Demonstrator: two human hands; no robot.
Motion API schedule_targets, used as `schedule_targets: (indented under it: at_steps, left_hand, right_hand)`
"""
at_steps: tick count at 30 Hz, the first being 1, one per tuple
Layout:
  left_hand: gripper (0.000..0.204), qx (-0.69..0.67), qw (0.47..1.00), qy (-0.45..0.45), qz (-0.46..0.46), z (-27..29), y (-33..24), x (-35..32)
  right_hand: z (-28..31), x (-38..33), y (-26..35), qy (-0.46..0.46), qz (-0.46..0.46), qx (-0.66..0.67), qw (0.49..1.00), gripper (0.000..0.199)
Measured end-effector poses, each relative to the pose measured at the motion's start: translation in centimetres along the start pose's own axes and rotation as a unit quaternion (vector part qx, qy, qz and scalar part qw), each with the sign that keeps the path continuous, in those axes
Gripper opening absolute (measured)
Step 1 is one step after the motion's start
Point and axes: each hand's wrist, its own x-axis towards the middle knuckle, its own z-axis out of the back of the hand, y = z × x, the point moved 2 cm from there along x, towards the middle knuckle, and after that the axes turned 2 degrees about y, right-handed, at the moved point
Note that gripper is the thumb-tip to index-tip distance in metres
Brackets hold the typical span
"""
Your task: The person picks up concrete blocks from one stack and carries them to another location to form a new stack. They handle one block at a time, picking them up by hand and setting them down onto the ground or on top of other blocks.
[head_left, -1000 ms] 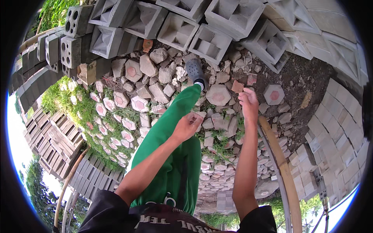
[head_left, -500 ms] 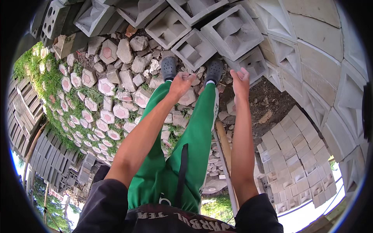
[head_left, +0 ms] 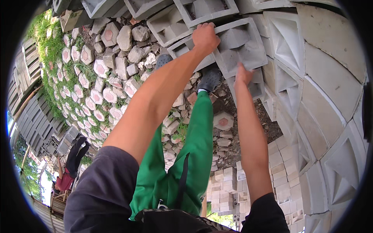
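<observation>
A square grey concrete block (head_left: 258,37) with a recessed, sloped face lies before me, atop or against other blocks. My left hand (head_left: 206,37) is closed over its left edge near the upper corner, the knuckles showing. My right hand (head_left: 243,75) grips its near lower edge, fingers partly hidden against the recess. Beneath and to the left, a smaller block (head_left: 180,49) is partly covered by my left wrist. Another recessed block (head_left: 256,87) shows just past my right hand.
Stacked concrete blocks (head_left: 285,39) form a wall on the right. Broken stones (head_left: 124,39) and hexagonal pavers (head_left: 101,68) in grass cover the ground at left. My shoe (head_left: 210,79) stands close to the blocks. Another person (head_left: 69,174) is at the far lower left.
Both hands have reached forward from above my feet and taken hold of the block. It now sits more turned, overlapping the smaller block. Another person has come into view at lower left.
</observation>
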Motion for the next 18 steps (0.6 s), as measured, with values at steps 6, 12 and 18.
schedule_targets:
  at_steps: [6,12,18]
  left_hand:
    - [0.027,0.056,0.994,0.085,0.033,-0.3,-2.2,1.3]
    - [0.023,0.109,0.986,0.124,0.016,0.5,-1.4,0.3]
    - [0.023,0.058,0.992,0.092,0.058,-1.9,1.5,-6.6]
  right_hand:
    - [-0.6,0.9,-0.3,0.038,-0.028,0.207,0.977,0.069]
    - [-0.7,0.9,-0.7,0.099,-0.045,0.303,0.947,0.056]
    - [2.9,1.9,-2.0,0.18,0.004,0.222,0.958,0.076]
